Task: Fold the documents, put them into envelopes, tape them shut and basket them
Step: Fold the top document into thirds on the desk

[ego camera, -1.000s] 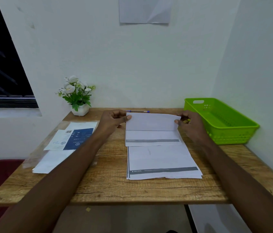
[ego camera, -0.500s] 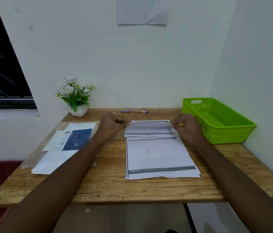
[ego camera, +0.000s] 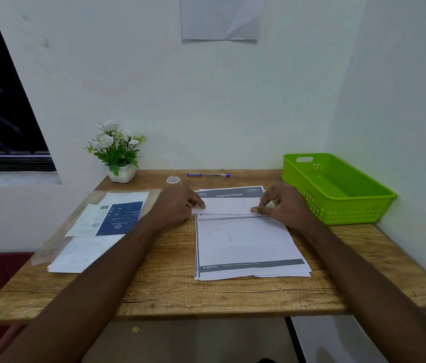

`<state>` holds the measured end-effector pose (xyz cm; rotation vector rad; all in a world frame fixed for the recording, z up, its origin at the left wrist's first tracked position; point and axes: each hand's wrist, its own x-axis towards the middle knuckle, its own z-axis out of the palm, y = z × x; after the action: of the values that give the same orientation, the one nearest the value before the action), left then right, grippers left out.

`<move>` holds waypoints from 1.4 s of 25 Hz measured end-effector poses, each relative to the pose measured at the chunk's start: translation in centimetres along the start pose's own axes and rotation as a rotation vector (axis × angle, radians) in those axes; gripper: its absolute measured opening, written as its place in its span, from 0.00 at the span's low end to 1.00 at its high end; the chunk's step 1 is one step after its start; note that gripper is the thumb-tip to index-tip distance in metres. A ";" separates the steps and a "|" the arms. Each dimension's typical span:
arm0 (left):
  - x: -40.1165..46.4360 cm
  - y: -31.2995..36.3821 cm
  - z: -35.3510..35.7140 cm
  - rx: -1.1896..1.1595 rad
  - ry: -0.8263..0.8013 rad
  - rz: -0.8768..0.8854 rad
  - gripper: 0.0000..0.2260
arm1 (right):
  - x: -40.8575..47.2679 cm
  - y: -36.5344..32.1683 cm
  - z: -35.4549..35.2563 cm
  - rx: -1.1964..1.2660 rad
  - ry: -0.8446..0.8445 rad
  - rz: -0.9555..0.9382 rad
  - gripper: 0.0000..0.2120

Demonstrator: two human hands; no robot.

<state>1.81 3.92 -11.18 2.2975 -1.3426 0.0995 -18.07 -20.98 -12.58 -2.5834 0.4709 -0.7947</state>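
Presently: left hand (ego camera: pixel 178 205) and right hand (ego camera: pixel 282 203), fingertips pinning the two ends of a folded sheet (ego camera: pixel 229 205), neither clenched. Sheet lay flat between them on the far end of the stack (ego camera: pixel 248 244), long axis left-right. Envelopes (ego camera: pixel 96 226) left, nearer the left hand; basket (ego camera: pixel 337 189) just right of the right hand.

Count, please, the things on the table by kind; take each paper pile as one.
Folded document: 1
Document stack: 1
Envelope pile: 1
Tape roll: 1
Pen: 1
Flower pot: 1
Green basket: 1
Total: 7
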 end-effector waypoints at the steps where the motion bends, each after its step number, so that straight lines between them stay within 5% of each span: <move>1: -0.1 0.1 0.1 0.014 0.017 0.000 0.18 | 0.0 -0.3 0.1 -0.006 0.010 -0.015 0.12; 5: -0.1 1.3 1.4 0.060 0.060 0.070 0.15 | -0.4 -2.7 1.1 -0.183 -0.088 -0.169 0.17; 8: 0.2 2.7 2.5 0.166 -0.071 0.161 0.22 | -0.6 -4.7 2.4 -0.332 -0.293 -0.211 0.28; 15: 0.2 3.7 4.2 0.233 -0.298 0.178 0.30 | -1.3 -5.0 3.5 -0.334 -0.542 -0.137 0.35; 35: -0.5 3.6 4.0 0.234 -0.433 -0.237 0.37 | -1.0 -2.4 3.2 -0.400 -0.514 0.134 0.47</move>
<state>-2.12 1.14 -13.61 2.7720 -1.2937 -0.3555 -16.44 -17.64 -14.39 -2.9293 0.6805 0.0321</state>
